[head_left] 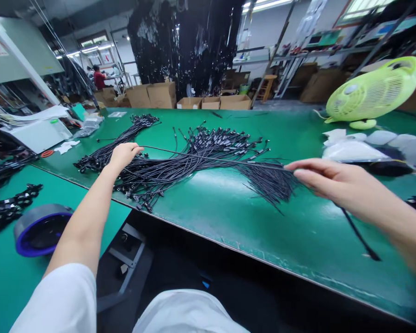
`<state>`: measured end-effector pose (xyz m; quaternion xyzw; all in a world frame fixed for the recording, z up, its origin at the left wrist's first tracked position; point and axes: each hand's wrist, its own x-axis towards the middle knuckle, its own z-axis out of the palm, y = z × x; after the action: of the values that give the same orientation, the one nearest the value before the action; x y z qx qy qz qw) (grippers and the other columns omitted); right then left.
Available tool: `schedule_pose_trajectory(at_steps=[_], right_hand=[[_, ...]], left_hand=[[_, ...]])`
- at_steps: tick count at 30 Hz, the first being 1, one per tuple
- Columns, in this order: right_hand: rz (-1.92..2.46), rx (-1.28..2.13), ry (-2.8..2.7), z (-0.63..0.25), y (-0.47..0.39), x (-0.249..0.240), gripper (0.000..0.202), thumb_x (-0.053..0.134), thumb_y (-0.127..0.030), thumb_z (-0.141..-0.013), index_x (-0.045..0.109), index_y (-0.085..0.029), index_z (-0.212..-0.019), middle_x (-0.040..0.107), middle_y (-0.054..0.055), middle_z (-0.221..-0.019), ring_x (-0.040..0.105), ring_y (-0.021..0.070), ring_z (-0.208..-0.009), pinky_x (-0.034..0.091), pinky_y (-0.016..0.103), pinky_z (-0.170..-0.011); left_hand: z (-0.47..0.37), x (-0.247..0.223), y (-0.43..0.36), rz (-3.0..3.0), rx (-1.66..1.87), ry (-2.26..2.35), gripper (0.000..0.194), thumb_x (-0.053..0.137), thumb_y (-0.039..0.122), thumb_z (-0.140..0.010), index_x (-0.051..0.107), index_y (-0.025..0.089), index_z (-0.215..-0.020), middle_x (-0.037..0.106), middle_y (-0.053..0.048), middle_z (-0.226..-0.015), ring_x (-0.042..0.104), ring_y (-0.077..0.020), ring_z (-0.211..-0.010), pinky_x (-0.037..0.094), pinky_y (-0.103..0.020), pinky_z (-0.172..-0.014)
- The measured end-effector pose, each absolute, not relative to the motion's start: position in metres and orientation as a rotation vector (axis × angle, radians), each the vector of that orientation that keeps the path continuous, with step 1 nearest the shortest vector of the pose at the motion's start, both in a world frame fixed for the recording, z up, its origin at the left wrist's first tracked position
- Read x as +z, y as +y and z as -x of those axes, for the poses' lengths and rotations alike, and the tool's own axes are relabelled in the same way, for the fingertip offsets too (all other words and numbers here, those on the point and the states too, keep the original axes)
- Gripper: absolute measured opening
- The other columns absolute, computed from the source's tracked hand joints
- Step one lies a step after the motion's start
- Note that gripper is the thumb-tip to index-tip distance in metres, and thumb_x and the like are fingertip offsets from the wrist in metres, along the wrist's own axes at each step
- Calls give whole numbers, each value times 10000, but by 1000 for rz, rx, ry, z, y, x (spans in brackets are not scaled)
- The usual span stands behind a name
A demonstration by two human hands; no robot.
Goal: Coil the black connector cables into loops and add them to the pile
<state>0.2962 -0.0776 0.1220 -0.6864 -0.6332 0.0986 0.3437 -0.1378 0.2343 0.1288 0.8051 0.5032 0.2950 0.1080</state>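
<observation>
Head view: left hand (125, 155) and right hand (327, 178), well apart, are both pinching a long, thin black cable (159, 148) that is running across the loose black cable pile (173, 170) on the glossy green table (208, 199); light tension is probably preventing snags.

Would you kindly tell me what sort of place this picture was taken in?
It looks like a factory or assembly workshop, judging by the bundles of black cables across the long green workbench, the cardboard boxes behind it and another person in the background.
</observation>
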Motion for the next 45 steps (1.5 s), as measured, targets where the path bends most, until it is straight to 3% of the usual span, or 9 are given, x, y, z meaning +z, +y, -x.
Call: schedule_pose_trajectory(at_steps=[4,7,11,16,22,31,36,40,45], right_hand=[[2067,-182,-1800,-315,-105,105,507,342,-612,-917,678,-243,-830,708,86,-843,625,273,-671,426,364,-573],[2182,-541,-1809,-295,-125,97,515,243,-480,-977,656,-202,-848,701,114,-868,617,263,-659,352,328,-527],[2234,-694,-1832,-262,-142,97,396,333,-351,-981,623,-183,-770,659,81,-748,555,174,-590,224,288,-490],[2148,-563,-2031,-236,-150,89,353,385,-296,-978,595,-165,-726,601,42,-660,541,135,-577,192,272,-499],[1900,-134,-2204,-199,-142,79,258,424,-262,-978,616,-165,-837,639,35,-753,567,124,-627,232,260,-541],[1865,-77,-2019,-233,-119,92,308,446,-416,-971,644,-188,-911,667,43,-892,602,143,-780,309,241,-578],[1906,78,-1859,-285,-131,76,322,456,-456,-940,637,-215,-1054,685,60,-1006,629,200,-881,423,290,-714],[1958,36,-1834,-294,-146,51,334,380,-398,-962,638,-217,-1073,703,75,-1041,653,236,-911,444,325,-738],[1996,-107,-2196,-244,-152,38,280,381,-251,-955,624,-188,-829,679,56,-731,624,183,-618,326,283,-545]], left_hand=[[81,108,193,-2279,776,1296,387,528,467,-826,624,177,-588,672,-74,-642,614,-210,-710,430,-296,-698],[35,93,143,-2166,621,1027,530,333,518,-920,674,156,-737,693,-76,-731,601,-154,-628,465,-279,-652],[0,86,85,-1540,420,594,391,668,511,-766,706,128,-831,699,-88,-870,624,-153,-736,480,-281,-717],[-18,74,57,-1477,522,666,286,696,424,-778,692,147,-854,679,-50,-805,603,-132,-707,469,-264,-715],[-24,53,23,-1990,623,488,189,589,284,-865,684,269,-1028,666,-78,-1035,611,-228,-997,434,-326,-889],[-2,64,3,-1434,107,342,287,557,432,-901,697,201,-999,413,44,-540,329,-92,-448,360,-235,-476],[27,81,22,-1033,323,394,231,604,363,-880,716,165,-925,218,88,-492,120,-50,-389,188,-157,-332],[42,92,37,-824,657,465,234,568,274,-899,676,194,-1090,243,72,-530,193,-61,-387,254,-127,-329],[24,80,43,-750,651,589,125,636,240,-877,659,136,-811,294,77,-534,286,-20,-383,283,-98,-354]])
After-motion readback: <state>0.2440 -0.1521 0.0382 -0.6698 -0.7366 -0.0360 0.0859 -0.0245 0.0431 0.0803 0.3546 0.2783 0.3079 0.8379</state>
